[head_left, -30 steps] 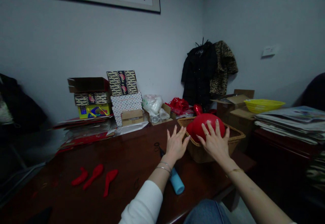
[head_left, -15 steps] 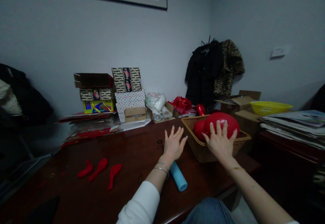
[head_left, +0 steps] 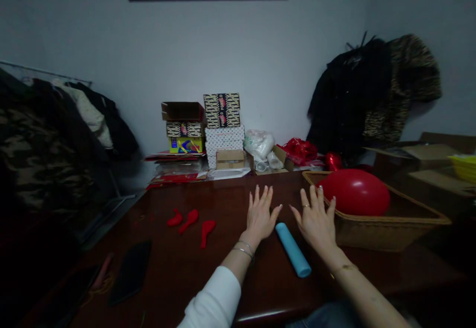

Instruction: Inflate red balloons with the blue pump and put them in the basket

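Note:
My left hand (head_left: 261, 215) is held over the dark wooden table (head_left: 171, 273), palm down with fingers spread and nothing in it. Just left of the wicker basket (head_left: 375, 231), my right hand (head_left: 317, 220) is also spread and holds nothing. An inflated red balloon (head_left: 356, 192) rests in the basket, beside the right fingertips. Between my wrists lies a light blue tube (head_left: 293, 249). Farther left are three uninflated red balloons, one (head_left: 174, 218) at the left, a middle one (head_left: 189, 221) and one (head_left: 207, 232) nearest my left hand.
Stacked boxes (head_left: 225, 137), a plastic bag (head_left: 259, 144) and red ribbon (head_left: 300, 150) line the table's back edge by the wall. A black flat object (head_left: 131, 272) lies at the front left. Coats (head_left: 349, 100) hang at the right; cardboard boxes (head_left: 431, 154) stand below them.
My right hand has come off the red balloon and moved left, out over the table. The view has turned left, bringing in the clothes rack. My left hand remains spread.

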Available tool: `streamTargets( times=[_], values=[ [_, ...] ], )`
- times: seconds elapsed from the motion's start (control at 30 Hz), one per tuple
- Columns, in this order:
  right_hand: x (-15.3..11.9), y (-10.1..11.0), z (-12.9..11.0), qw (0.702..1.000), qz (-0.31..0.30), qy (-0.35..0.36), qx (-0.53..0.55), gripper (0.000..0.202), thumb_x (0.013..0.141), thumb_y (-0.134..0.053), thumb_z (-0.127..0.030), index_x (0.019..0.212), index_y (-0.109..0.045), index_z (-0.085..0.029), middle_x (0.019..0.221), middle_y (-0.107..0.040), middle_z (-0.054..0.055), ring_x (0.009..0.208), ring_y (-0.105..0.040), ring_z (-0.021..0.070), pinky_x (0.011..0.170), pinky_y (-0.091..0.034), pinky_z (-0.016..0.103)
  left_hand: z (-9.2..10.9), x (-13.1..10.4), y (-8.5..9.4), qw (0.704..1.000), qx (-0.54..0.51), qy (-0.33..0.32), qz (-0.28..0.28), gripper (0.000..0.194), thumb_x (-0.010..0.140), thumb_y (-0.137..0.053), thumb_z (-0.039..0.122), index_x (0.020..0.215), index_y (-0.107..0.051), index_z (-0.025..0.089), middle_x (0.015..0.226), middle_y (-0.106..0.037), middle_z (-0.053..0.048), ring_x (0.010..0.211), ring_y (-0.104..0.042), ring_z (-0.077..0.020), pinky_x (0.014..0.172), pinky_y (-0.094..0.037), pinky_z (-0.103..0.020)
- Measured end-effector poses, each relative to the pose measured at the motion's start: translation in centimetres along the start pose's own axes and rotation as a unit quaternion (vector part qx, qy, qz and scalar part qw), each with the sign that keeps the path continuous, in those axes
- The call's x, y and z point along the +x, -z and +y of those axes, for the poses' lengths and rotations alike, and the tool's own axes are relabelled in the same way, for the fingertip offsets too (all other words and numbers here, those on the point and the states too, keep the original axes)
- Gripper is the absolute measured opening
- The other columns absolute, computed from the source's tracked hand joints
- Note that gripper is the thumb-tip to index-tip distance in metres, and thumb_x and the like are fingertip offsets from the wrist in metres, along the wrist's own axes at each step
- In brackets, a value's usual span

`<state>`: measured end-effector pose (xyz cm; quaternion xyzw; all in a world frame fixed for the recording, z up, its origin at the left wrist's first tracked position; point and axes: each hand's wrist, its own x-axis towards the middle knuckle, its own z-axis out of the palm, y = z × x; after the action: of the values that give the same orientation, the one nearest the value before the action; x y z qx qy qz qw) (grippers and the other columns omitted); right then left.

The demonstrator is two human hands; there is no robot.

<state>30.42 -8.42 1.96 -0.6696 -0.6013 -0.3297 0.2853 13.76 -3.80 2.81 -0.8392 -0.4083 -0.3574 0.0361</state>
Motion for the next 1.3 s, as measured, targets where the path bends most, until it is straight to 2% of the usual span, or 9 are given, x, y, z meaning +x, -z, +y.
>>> streamTargets(
  times=[0.2,0.37,0.63,0.87,1.1,1.3],
  values=[
    [-2.1,-1.8,-5.4,0.997,-0.028,0.066,0.036,0.057,0.090,-0.041,-0.039,0.136,-0.036,-0.006,0.149,-0.018,0.021,0.139,-0.006,0.0348,0.106,-0.012,0.061,-4.6,-3.6,1.2,0.998,0.009,0.057,0.000,0.060,0.092,-0.032,0.046,0.146,-0.020,0.021,0.151,-0.024,-0.009,0.141,-0.005,-0.0253,0.111,-0.012,-0.052],
    [-3.9,-3.2,-7.3,0.993,-0.055,0.093,0.051,0.059,0.090,-0.041,-0.041,0.136,-0.035,-0.005,0.150,-0.017,0.020,0.139,-0.005,0.0340,0.107,-0.010,0.060,-9.0,-7.1,2.2,0.994,0.027,0.110,-0.008,0.060,0.092,-0.032,0.046,0.145,-0.023,0.020,0.151,-0.024,-0.008,0.141,-0.003,-0.0250,0.112,-0.010,-0.050],
    [-6.6,-5.3,-7.0,0.989,-0.103,0.098,0.036,0.060,0.091,-0.035,-0.042,0.136,-0.034,-0.002,0.149,-0.019,0.021,0.139,-0.003,0.0328,0.106,-0.008,0.060,-15.2,-12.1,2.5,0.970,0.086,0.226,-0.033,0.059,0.092,-0.031,0.045,0.143,-0.031,0.016,0.149,-0.029,-0.010,0.140,-0.009,-0.0269,0.112,-0.010,-0.048],
    [-7.9,-6.5,-6.9,0.986,-0.146,0.080,-0.009,0.060,0.090,-0.031,-0.041,0.136,-0.035,-0.003,0.149,-0.019,0.020,0.140,-0.001,0.0312,0.105,-0.003,0.062,-19.6,-14.9,2.8,0.941,0.168,0.288,-0.058,0.056,0.091,-0.035,0.039,0.140,-0.037,0.011,0.147,-0.031,-0.013,0.139,-0.017,-0.0283,0.111,-0.014,-0.046],
    [-8.2,-7.0,-6.4,0.972,-0.215,0.056,-0.069,0.058,0.087,-0.033,-0.040,0.135,-0.038,-0.008,0.148,-0.024,0.018,0.139,-0.007,0.0317,0.102,0.002,0.066,-24.3,-15.6,4.7,0.887,0.293,0.352,-0.066,0.056,0.089,-0.037,0.036,0.135,-0.043,0.003,0.141,-0.041,-0.018,0.134,-0.027,-0.0340,0.110,-0.014,-0.048],
    [-8.2,-7.1,-5.5,0.958,-0.277,0.021,-0.077,0.059,0.084,-0.042,-0.036,0.136,-0.036,-0.010,0.145,-0.031,0.020,0.132,-0.028,0.0343,0.101,0.005,0.067,-26.0,-14.9,6.0,0.863,0.324,0.368,-0.124,0.049,0.089,-0.038,0.034,0.126,-0.054,0.008,0.137,-0.047,-0.017,0.133,-0.030,-0.0335,0.109,-0.014,-0.049]
  ],
)
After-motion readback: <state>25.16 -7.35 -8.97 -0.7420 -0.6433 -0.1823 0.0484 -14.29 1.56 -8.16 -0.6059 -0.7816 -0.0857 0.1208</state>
